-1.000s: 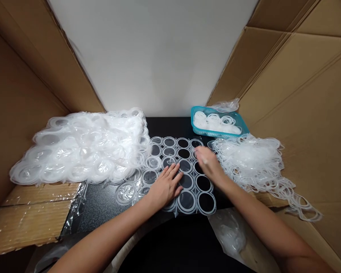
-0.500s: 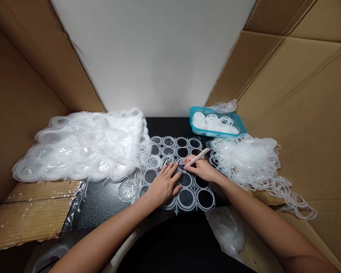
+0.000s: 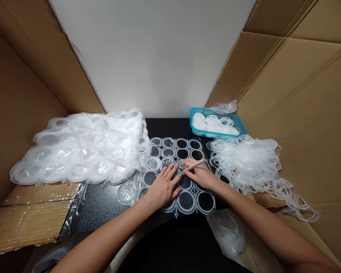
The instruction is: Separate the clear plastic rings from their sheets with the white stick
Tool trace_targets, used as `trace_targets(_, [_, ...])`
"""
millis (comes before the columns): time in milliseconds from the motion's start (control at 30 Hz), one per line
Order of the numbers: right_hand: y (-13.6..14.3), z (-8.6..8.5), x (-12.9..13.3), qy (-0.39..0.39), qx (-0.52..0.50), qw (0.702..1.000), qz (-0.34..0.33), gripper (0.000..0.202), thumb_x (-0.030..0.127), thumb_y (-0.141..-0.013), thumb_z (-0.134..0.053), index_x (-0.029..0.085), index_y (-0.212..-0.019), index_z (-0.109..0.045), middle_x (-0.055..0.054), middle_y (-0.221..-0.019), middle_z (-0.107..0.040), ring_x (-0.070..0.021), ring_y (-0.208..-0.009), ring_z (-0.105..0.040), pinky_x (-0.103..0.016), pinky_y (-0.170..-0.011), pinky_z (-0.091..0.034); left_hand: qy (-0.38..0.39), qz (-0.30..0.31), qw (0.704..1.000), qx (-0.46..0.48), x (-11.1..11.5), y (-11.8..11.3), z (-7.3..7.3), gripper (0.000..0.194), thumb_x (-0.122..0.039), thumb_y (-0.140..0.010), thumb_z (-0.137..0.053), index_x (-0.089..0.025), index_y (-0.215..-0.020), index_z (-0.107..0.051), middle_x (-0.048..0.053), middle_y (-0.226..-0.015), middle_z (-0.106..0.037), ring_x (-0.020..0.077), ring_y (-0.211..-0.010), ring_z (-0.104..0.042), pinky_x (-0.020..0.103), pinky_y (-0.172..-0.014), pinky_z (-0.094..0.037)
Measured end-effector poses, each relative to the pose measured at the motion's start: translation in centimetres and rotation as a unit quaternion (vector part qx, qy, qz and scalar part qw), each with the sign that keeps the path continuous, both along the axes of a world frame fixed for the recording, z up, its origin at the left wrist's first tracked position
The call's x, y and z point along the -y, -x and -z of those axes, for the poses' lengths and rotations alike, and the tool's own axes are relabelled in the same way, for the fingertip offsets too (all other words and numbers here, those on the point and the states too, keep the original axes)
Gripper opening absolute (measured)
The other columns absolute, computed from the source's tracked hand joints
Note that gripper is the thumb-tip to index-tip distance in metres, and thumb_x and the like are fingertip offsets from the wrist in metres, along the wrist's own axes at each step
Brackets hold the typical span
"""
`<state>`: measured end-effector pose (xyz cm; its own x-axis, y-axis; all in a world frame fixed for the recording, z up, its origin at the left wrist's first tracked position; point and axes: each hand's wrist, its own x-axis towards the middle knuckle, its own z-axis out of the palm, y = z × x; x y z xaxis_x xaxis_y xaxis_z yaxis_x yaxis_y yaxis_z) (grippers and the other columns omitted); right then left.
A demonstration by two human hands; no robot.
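Note:
A clear plastic sheet printed with rows of frosted white rings lies on the black tabletop. My left hand presses flat on its middle, fingers spread. Just to the right, my right hand pinches a slim white pen-like tool, held low and slanted. The tool's lower end meets the sheet near my left fingertips; my fingers partly cover that spot, so I cannot make out its tip.
On the left rises a broad stack of ringed plastic sheets. A heap of loose white rings and strips lies at right. Behind it stands a blue basket holding white rings. Cardboard walls flank both sides.
My right hand has shifted slightly down, and the white tool has tipped lower, lying flatter. My left hand stays in nearly the same place on the sheet.

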<state>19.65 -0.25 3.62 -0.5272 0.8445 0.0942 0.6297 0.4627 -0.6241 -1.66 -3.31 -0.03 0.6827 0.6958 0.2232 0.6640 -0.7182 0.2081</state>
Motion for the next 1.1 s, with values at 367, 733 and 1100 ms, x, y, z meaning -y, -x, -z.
trace_targets(367, [-5.5, -2.3, -4.8, -0.173, -0.055, 0.923, 0.340, 0.020, 0.029, -0.098, -0.039, 0.021, -0.089, -0.055, -0.012, -0.094, -0.067, -0.0240, -0.083, -0.059, -0.038, -0.081, -0.045, 0.007, -0.020, 1.000, -0.019, -2.3, -2.0, -0.6, 0.051, -0.041, -0.095, -0.058, -0.021, -0.141, -0.048, 0.017, -0.160, -0.028, 0.0342, -0.148, -0.026, 0.050, -0.117, -0.031])
trace_targets(733, [-2.6, -1.8, 0.1, -0.017, -0.008, 1.000, 0.002, 0.019, 0.023, -0.097, -0.044, 0.022, -0.101, -0.062, -0.008, -0.103, -0.067, -0.0223, -0.096, -0.063, -0.035, -0.086, -0.048, -0.002, 0.028, 1.000, 0.014, 0.3, -1.9, -1.3, 0.039, -0.035, -0.100, -0.047, -0.017, -0.135, -0.050, 0.016, -0.146, -0.051, 0.0283, -0.141, -0.043, 0.044, -0.114, -0.036])
trace_targets(1100, [-3.0, -1.8, -2.4, 0.083, 0.001, 0.996, -0.015, 0.011, 0.025, -0.093, -0.051, 0.021, -0.090, -0.061, -0.003, -0.092, -0.066, -0.0183, -0.084, -0.060, -0.030, -0.077, -0.046, 0.033, 0.018, 0.999, 0.032, 0.0, -0.5, -2.3, 0.035, -0.037, -0.098, -0.053, -0.019, -0.127, -0.059, 0.010, -0.135, -0.060, 0.0292, -0.133, -0.050, 0.044, -0.107, -0.043])
